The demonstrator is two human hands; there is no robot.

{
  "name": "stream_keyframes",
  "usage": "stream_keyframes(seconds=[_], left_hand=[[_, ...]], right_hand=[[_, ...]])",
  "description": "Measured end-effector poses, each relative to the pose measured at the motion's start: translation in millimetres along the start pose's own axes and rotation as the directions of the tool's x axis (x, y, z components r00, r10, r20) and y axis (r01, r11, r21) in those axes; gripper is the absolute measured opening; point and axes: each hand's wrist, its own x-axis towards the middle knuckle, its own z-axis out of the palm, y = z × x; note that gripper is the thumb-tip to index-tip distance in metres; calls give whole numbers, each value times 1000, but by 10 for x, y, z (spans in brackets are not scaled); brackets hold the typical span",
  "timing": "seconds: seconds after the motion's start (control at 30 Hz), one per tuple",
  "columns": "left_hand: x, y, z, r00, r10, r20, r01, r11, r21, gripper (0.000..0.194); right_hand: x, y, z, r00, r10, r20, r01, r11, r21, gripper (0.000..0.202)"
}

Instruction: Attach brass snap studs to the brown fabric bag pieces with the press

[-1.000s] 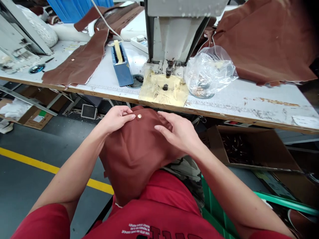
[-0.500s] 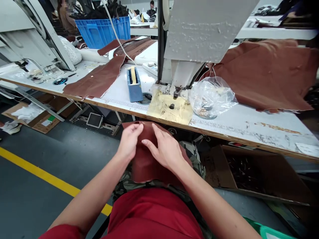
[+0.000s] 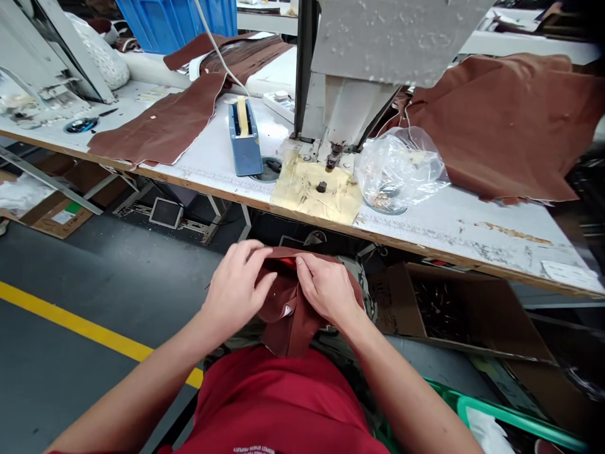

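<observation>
A folded brown leather-like piece lies across my lap, its upper edge raised and a red strip showing inside the fold. My left hand grips its upper left edge, with fingers curled over the edge and the thumb on the near side. On the upper right edge, my right hand is closed, thumb and fingers pinching the material. Both hands are below the table's front edge, in front of the sewing machine. A small white tag-like bit shows on the piece.
On the table are a blue tape dispenser, a clear plastic bag, a flat brown piece and a brown heap. Below stands a cardboard box. A green crate is at lower right.
The brown piece has been turned and folded, opening its upper edge. My right hand has closed on that edge, and my left hand has rolled over. The view has tilted down.
</observation>
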Motion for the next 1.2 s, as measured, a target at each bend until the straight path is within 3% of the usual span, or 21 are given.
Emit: stream_keyframes(seconds=[0.03,0.1,0.17,0.23,0.43,0.63,0.83,1.2], left_hand=[[112,-42,-36,997,78,24,-80,992,99,32],[356,-99,-80,973,168,161,-189,973,129,26],[571,-100,-92,943,192,271,-221,972,81,27],[726,-37,-81,937,191,292,-224,971,83,29],[1067,267,75,972,219,83,-234,916,325,29],[1642,403,281,975,212,-63,-163,880,446,29],[1956,401,364,992,120,-49,-84,882,464,29],[2019,265,468,992,121,-45,-93,909,407,30]], right_hand=[[16,1,-34,1000,-8,-13,7,1000,-16,40],[56,13,-107,998,-17,-56,15,999,-29,38],[113,48,-189,995,-19,-102,19,1000,2,33],[192,110,-275,990,-10,-142,20,998,67,28],[599,396,-487,971,91,-219,-16,946,324,24],[1130,688,-585,918,214,-334,-40,888,458,24],[1347,833,-574,903,289,-317,-143,900,412,24],[1407,865,-537,914,314,-259,-191,893,408,24]])
